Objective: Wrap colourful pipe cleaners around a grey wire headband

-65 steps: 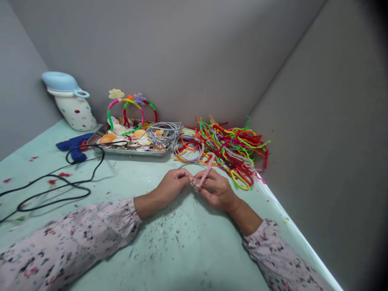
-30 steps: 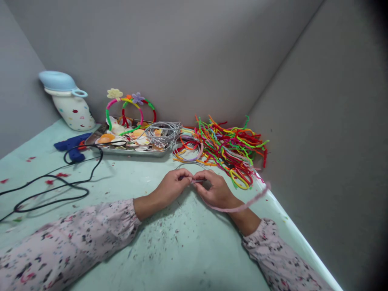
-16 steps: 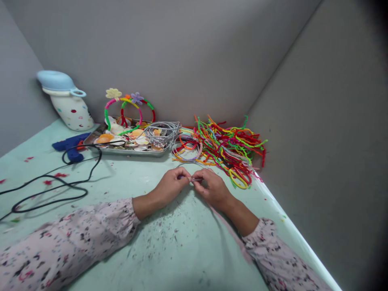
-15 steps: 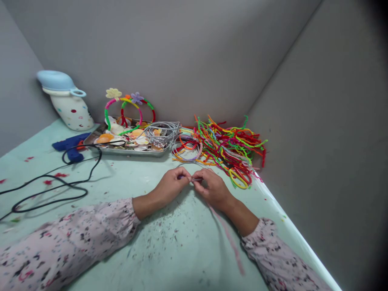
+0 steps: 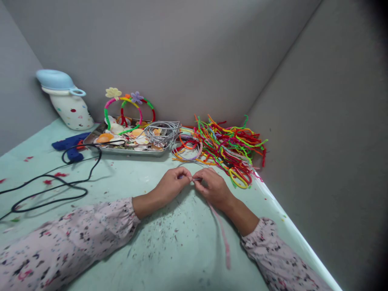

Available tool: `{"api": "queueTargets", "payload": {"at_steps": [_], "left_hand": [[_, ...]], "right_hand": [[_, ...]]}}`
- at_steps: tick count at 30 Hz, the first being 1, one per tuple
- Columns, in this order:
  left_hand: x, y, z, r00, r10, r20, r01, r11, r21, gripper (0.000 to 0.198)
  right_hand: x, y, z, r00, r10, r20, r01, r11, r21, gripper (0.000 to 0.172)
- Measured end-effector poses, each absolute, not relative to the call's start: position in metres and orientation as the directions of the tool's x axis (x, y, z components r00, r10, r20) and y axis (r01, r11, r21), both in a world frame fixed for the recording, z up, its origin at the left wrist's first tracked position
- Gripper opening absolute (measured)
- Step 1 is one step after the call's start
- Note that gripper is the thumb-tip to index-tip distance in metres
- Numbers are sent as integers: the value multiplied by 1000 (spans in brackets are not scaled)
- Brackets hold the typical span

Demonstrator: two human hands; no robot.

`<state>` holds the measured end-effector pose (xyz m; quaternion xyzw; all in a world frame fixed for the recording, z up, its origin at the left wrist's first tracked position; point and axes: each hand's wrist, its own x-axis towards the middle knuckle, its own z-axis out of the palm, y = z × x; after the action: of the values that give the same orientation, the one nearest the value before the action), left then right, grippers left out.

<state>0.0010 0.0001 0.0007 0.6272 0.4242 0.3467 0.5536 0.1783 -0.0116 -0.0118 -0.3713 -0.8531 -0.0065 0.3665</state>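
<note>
My left hand [image 5: 169,185] and my right hand [image 5: 214,188] meet tip to tip above the middle of the table. Left thumb and finger pinch a thin grey wire ring [image 5: 194,163], whose arc shows just behind the hands; a bit of purple covering peeks out at the left fingertips. My right fingers are closed on a pink pipe cleaner [image 5: 224,238] against the wire, and its long tail hangs down below the right wrist toward me. The exact join between the fingertips is too small to make out.
Behind the hands stands a metal tray [image 5: 133,152] with shells, a grey wire coil [image 5: 162,133] and two flower-topped rings. A heap of pipe cleaners [image 5: 230,147] lies right. At left are a blue glue gun [image 5: 71,145], its black cord [image 5: 72,184] and a bottle [image 5: 72,109].
The tail of the pink pipe cleaner has swung to the left. Both hands keep nearly the same place and pinch.
</note>
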Motion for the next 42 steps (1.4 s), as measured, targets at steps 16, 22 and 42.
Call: {"api": "queueTargets", "payload": {"at_steps": [16, 22, 42], "left_hand": [[1, -1, 4, 420, 906, -55, 127, 1, 992, 11], [1, -1, 4, 427, 903, -49, 121, -3, 993, 12], [1, 0, 1, 408, 913, -18, 129, -38, 991, 15]], "right_hand": [[178, -14, -9, -515, 540, 665, 625, 768, -139, 14], [178, -14, -10, -529, 526, 666, 627, 771, -111, 15], [185, -9, -9, -488, 606, 628, 669, 722, -177, 8]]}}
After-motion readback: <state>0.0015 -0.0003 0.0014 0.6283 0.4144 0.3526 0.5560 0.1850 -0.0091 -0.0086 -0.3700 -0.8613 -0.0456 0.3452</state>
